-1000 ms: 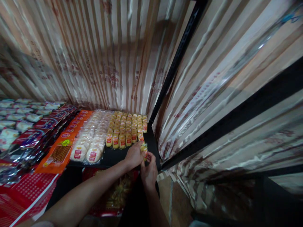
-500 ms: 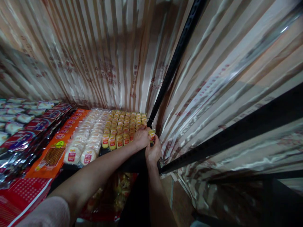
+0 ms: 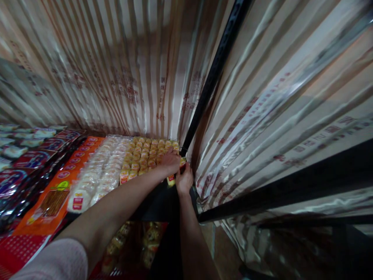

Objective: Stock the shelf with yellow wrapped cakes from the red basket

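Note:
Small yellow-wrapped snack packets (image 3: pixel 145 154) stand in tight rows at the right end of the shelf, in the corner. My left hand (image 3: pixel 171 161) lies over their right front part with its fingers curled; what they grip is hidden. Close beside it, my right hand (image 3: pixel 184 180) is closed on one yellow snack packet (image 3: pixel 182 161), whose top shows between the two hands. Below my left wrist, another yellow packet with a red label (image 3: pixel 170 180) stands at the front edge of the rows.
To the left lie clear-wrapped white round snacks (image 3: pixel 99 171), an orange bag of stick snacks (image 3: pixel 55 196) and dark shiny packs (image 3: pixel 32 165). A black metal post (image 3: pixel 208 91) rises at the corner before striped plastic sheeting (image 3: pixel 140 70). A black bar (image 3: pixel 279 182) crosses at right.
Both hands appear slightly further left in the picture, and the view has shifted a little. The yellow packet between them sits lower among my fingers, with less of it showing.

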The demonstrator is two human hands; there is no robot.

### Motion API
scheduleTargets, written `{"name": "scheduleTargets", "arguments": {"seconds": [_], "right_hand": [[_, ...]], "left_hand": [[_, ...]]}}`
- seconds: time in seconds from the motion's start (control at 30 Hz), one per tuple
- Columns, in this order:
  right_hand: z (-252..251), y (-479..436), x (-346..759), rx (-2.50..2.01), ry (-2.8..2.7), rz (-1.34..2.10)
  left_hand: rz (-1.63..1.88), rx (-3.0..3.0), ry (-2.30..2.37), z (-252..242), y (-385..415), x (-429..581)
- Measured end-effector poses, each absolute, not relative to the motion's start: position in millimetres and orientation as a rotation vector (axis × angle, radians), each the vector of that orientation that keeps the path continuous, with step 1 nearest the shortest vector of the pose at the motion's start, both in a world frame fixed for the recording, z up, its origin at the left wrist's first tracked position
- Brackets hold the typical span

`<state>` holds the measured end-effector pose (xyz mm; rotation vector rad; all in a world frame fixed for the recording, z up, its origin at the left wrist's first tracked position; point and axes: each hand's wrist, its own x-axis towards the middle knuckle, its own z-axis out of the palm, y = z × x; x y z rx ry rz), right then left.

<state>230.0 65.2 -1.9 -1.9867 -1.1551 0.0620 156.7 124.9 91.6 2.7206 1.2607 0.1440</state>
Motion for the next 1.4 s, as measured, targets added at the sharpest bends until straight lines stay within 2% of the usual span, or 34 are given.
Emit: {"name": "scheduleTargets", "arguments": {"seconds": [0.4, 0.8, 1.4], "right_hand": [[-4.7, 80.7, 240.3, -2.052, -1.273, 0.122], [-17.1, 85.1, 242.0, -1.880, -1.212, 0.144], [-16.6, 78.6, 240.6, -1.771, -1.148, 0.249]], "left_hand": [[0.089, 2.889, 1.154, 84.8, 147.0, 155.2], [0.259, 2.737, 1.225, 74.1, 139.8, 151.8], [0.268, 2.709, 1.202, 74.0, 131.1, 146.8]]}}
